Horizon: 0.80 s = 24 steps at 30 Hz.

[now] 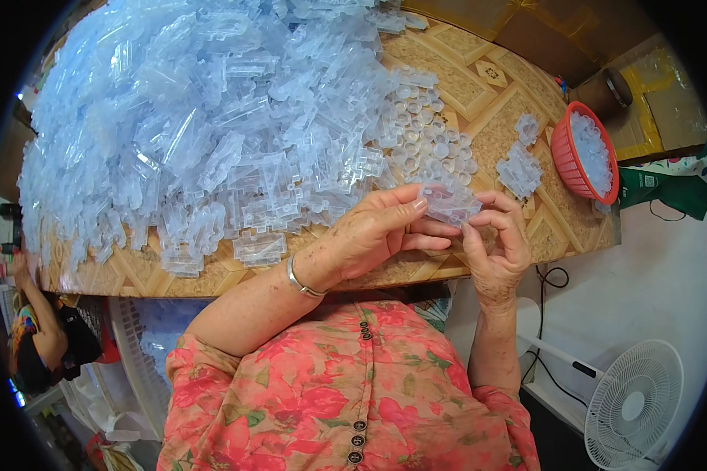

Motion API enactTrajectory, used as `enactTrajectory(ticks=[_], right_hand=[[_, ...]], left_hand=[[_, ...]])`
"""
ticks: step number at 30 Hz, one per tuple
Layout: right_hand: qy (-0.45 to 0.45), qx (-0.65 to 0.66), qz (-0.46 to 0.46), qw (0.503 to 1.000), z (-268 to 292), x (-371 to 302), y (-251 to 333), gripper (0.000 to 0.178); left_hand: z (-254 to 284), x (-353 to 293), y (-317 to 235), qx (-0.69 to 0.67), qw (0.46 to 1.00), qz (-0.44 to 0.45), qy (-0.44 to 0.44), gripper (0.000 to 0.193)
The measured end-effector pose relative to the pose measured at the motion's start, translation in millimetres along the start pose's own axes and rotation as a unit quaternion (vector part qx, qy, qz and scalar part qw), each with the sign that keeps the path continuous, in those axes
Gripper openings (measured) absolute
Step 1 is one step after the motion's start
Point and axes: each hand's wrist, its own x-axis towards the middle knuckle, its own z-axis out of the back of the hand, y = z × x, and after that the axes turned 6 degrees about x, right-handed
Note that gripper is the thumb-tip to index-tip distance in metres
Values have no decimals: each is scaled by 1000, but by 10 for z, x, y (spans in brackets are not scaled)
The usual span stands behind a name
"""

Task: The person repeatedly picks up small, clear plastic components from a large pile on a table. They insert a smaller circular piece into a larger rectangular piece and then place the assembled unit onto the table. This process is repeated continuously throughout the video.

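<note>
Close to the table's near edge, a clear moulded plastic piece [448, 202] is held up between both hands. My left hand [389, 228], with a silver bangle at the wrist, pinches its left side between thumb and fingers. At its right end, my right hand [499, 235] has thumb and forefinger pressed together on the piece. Just beyond the hands lies a cluster of small round clear plastic caps [424, 133]. To the left, a large heap of similar clear plastic pieces [236, 118] covers much of the table. Several joined pieces [520, 170] lie to the right.
A red basket [562, 145] of small clear parts stands at the table's right edge. Cardboard boxes [558, 35] rise behind it, and a green bag [656, 192] hangs alongside. A white fan [635, 404] is at lower right. Another person's arm [43, 314] shows at far left.
</note>
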Motion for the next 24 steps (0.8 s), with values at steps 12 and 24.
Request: enactTrajectory(ticks=[12,24], right_hand=[[-87,-301,-72,947,601,275,-550,43],[-127,-219,-131,959,551,259,-712,34]], left_hand=[[-1,14,-8,10,1000,-16,-5,51],[-68,32,-44,-15,999,-7,-28,62]])
